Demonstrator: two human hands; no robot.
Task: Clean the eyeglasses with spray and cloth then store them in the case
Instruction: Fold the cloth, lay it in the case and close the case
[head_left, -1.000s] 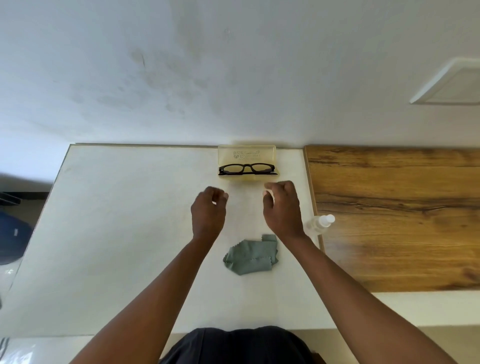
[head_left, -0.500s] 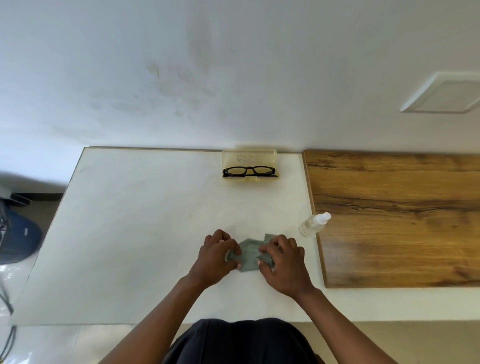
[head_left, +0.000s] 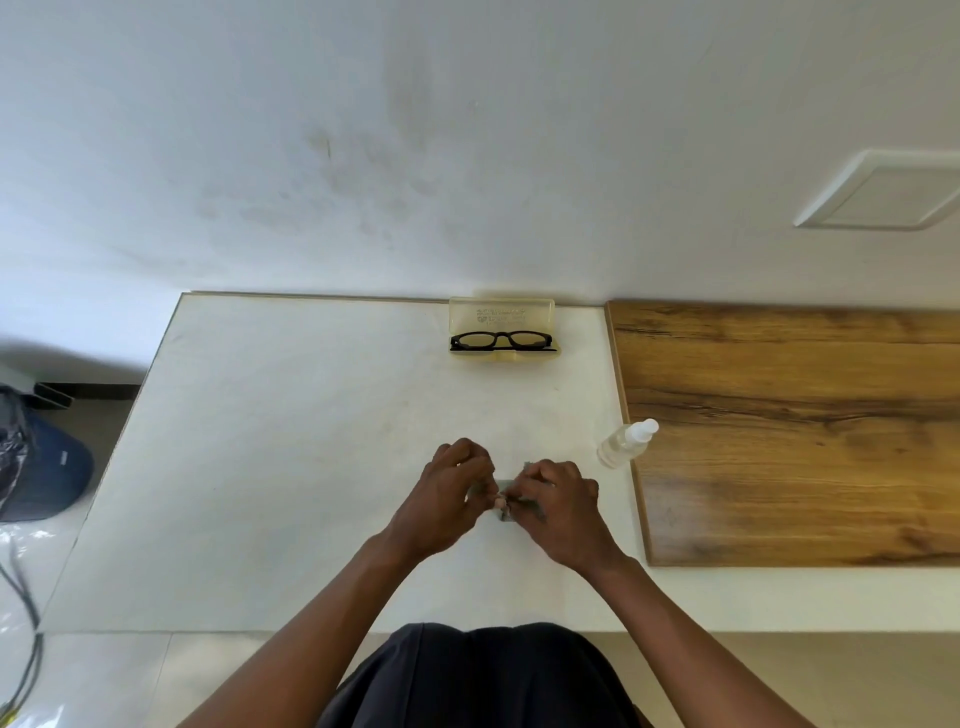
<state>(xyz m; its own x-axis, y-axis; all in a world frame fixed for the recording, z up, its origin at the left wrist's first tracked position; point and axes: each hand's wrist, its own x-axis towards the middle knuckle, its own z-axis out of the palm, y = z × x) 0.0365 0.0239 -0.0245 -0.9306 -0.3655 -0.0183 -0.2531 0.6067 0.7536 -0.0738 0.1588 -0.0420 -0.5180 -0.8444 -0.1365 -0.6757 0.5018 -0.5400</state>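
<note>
Black-framed eyeglasses (head_left: 500, 340) lie in the open, clear yellowish case (head_left: 501, 314) at the far edge of the white table (head_left: 291, 447), against the wall. My left hand (head_left: 447, 493) and my right hand (head_left: 558, 501) are close together near the table's middle, both pinching the grey cloth (head_left: 506, 512), which is bunched small and mostly hidden by my fingers. A small clear spray bottle (head_left: 626, 444) with a white cap stands just right of my right hand, at the seam with the wooden surface.
A wood-grain surface (head_left: 795, 431) adjoins the white table on the right. On the floor at left are a dark blue bag (head_left: 47, 473) and cables (head_left: 23, 613). A white wall plate (head_left: 883, 192) is at the upper right.
My hands drew back from near the case to the cloth and took hold of it. The cloth, first lying spread on the table, is now gathered between my fingers.
</note>
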